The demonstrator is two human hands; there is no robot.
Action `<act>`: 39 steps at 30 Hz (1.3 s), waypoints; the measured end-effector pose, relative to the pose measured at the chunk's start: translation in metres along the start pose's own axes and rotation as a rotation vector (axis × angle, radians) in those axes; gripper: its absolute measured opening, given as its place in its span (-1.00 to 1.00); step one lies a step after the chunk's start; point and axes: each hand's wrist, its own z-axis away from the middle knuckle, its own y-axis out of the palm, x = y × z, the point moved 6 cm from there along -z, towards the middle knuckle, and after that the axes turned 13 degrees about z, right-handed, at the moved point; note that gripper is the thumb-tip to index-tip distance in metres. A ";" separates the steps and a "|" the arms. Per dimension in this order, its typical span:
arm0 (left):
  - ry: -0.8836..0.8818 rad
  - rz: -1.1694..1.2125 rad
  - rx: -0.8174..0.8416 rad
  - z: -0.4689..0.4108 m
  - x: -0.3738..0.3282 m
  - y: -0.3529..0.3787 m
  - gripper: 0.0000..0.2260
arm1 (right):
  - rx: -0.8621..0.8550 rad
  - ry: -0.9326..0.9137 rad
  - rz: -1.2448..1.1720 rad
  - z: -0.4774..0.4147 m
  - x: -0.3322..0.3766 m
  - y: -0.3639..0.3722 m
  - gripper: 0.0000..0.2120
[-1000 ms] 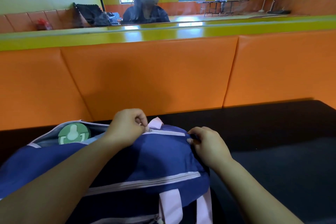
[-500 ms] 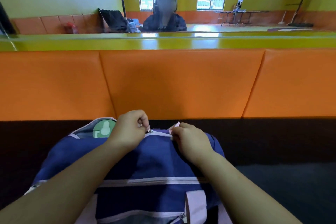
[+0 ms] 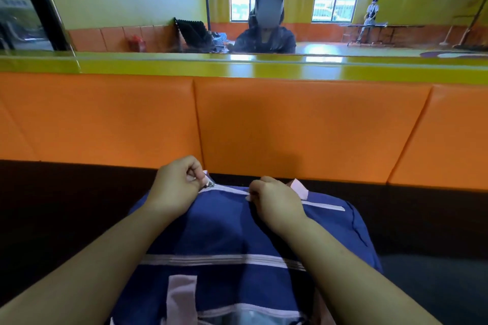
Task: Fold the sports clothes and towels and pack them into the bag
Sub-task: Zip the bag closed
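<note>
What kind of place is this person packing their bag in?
Probably a gym or sports hall: orange padded panels line the wall, a large mirror above them reflects a glossy green floor, and the blue bag sits on a dark mat.

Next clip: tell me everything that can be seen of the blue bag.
The blue bag looks like soft fabric, plump and full, resting on a dark surface before an orange padded wall. A pale zipper runs along its top; the stretch in view looks closed. Pale stripes cross its side, and a pink strap lies near the camera. The left hand pinches the zipper pull; the right hand grips the top edge beside a pink tab.
</note>
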 end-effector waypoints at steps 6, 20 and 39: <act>-0.029 -0.002 -0.031 0.009 0.011 -0.024 -0.73 | -0.045 0.056 -0.018 0.008 -0.009 0.004 -0.85; 0.020 -0.194 -0.120 0.024 0.043 -0.085 -0.77 | -0.039 0.130 0.108 0.013 -0.010 -0.002 -0.82; 0.432 -0.011 0.201 0.114 -0.037 0.036 -0.96 | -0.225 0.077 -0.031 0.157 -0.055 -0.033 -0.85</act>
